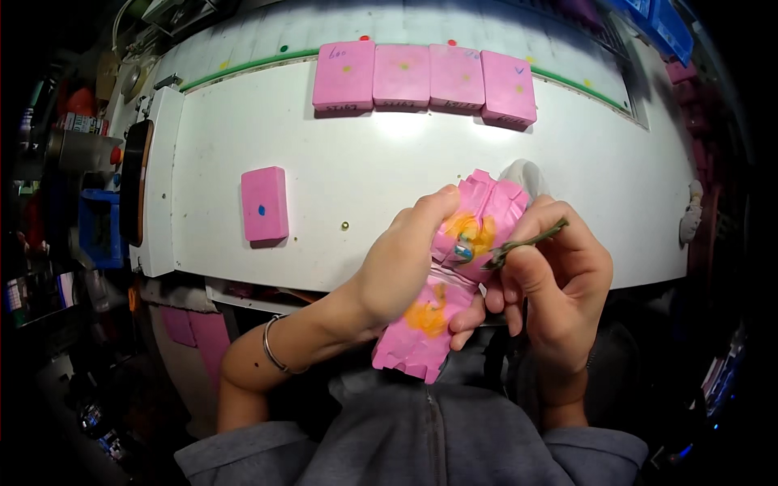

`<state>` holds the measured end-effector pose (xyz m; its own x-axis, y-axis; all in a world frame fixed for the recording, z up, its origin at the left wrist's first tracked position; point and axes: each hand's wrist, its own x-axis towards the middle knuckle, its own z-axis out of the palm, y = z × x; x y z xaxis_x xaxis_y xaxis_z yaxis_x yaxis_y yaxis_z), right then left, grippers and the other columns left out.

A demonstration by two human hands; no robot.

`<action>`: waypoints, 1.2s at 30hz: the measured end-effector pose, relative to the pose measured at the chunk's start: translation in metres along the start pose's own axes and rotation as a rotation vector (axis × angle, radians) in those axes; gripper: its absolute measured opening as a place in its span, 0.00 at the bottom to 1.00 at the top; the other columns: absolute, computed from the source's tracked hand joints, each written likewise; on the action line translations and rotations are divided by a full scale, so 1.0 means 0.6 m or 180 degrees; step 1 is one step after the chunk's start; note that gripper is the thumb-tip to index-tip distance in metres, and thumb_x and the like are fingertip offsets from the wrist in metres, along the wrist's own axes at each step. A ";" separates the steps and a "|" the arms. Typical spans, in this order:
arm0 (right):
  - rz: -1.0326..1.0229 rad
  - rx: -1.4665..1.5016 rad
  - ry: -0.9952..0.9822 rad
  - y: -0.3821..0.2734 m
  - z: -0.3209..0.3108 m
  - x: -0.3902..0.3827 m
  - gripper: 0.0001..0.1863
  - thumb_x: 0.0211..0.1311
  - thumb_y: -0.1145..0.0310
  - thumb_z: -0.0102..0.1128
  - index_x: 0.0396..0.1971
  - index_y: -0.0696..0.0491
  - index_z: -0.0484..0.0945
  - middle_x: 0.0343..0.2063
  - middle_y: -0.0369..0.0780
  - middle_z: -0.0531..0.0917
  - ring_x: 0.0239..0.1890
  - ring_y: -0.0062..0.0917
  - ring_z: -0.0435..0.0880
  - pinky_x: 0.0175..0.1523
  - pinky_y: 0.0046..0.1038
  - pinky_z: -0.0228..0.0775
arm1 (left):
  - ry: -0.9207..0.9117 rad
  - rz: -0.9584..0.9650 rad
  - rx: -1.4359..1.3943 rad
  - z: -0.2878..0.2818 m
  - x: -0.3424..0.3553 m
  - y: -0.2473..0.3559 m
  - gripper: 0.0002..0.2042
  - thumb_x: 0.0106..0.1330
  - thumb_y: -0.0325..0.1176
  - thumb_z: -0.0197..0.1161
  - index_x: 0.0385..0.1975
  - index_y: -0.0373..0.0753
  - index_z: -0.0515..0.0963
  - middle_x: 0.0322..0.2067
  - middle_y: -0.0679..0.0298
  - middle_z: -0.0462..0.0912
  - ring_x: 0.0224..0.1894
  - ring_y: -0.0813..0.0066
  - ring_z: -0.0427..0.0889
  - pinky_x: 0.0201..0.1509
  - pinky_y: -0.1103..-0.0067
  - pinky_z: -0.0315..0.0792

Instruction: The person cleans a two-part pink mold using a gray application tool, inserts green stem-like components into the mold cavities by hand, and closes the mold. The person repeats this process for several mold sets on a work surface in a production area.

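Pink, soft-looking material fills your grasp: a two-part piece (491, 197), its halves laid open and tilted in front of your chest, over the near edge of the white table (340, 154). Your left hand (397, 263) wraps its left side, thumb along the upper half. Your right hand (563, 279) pinches a slender green object (531, 241) between thumb and fingertips, its darker end close to the upper half. Whether that end touches the pink surface is hard to tell at this size. Orange stains mark both halves, and a small shiny blue bit (463, 251) sits in the upper one.

The step in hand looks like close work with the green object at the upper half. From here, the next move calls for a steady left grip, both halves kept spread, and fine control of your right fingertips around the blue bit.

Four pink blocks (401, 77) stand in a row at the back; a single pink block (264, 202) lies to your left, near a little brass-coloured ball (345, 226).
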<state>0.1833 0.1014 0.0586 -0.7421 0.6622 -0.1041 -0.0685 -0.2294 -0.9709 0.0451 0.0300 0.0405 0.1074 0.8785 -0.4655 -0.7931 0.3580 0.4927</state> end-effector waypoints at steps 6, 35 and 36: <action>-0.0503 0.1451 -0.0006 -0.001 -0.009 -0.006 0.04 0.58 0.85 0.48 0.34 0.66 0.67 0.27 0.48 0.73 0.21 0.24 0.78 0.20 0.18 0.71 | 0.0059 0.0287 0.0496 -0.005 -0.014 0.006 0.30 0.70 0.54 0.32 0.46 0.29 0.70 0.28 0.56 0.77 0.23 0.69 0.76 0.28 0.76 0.74; -0.1214 -0.1455 0.0457 0.008 -0.010 -0.036 0.14 0.46 0.87 0.63 0.35 0.62 0.78 0.30 0.44 0.77 0.27 0.20 0.77 0.29 0.17 0.70 | 0.0624 0.3064 0.2929 0.016 -0.053 -0.013 0.11 0.48 0.15 0.65 0.33 0.31 0.78 0.31 0.59 0.76 0.31 0.75 0.77 0.35 0.83 0.71; -0.1258 -0.1631 0.0519 0.007 -0.012 -0.039 0.14 0.45 0.87 0.63 0.36 0.62 0.78 0.30 0.44 0.77 0.27 0.21 0.77 0.29 0.18 0.70 | 0.0623 0.3065 0.2927 0.018 -0.054 -0.012 0.11 0.48 0.15 0.65 0.33 0.31 0.78 0.31 0.59 0.76 0.31 0.75 0.77 0.35 0.83 0.71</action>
<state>0.2054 0.0899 0.0551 -0.6132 0.7354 0.2884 0.0408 0.3941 -0.9182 0.0537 0.0022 0.0598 -0.4088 0.8674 0.2839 0.1912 -0.2228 0.9559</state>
